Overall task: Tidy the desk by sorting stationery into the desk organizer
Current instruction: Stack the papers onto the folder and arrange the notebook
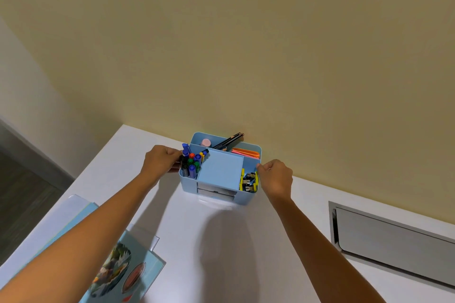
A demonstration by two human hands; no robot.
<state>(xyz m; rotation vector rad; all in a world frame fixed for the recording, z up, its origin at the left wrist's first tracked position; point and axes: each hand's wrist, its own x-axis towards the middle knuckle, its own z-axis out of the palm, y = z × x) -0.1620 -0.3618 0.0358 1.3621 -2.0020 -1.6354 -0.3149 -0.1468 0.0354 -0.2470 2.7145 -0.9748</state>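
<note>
While both arms reach forward, my left hand [161, 161] curls round left wall of blue desk organizer [188, 185], my right hand [275, 177] pinches its right rim. Organizer sits at back edge of white desk [221, 241]. Markers [191, 162] in left compartment, binder clips [248, 182] front right, pencils [227, 141] rear. Illustrated book [118, 265] near left.

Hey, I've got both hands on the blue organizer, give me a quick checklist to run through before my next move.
1. Left hand grip on the organizer's left side: ok.
2. Right hand grip on its right rim: ok.
3. Markers, sticky notes and binder clips sit inside compartments: ok.
4. Pencils secure: cannot tell; they lean, with their ends above the back rim.
5. Front lower compartment's contents: cannot tell, blurred.
</note>
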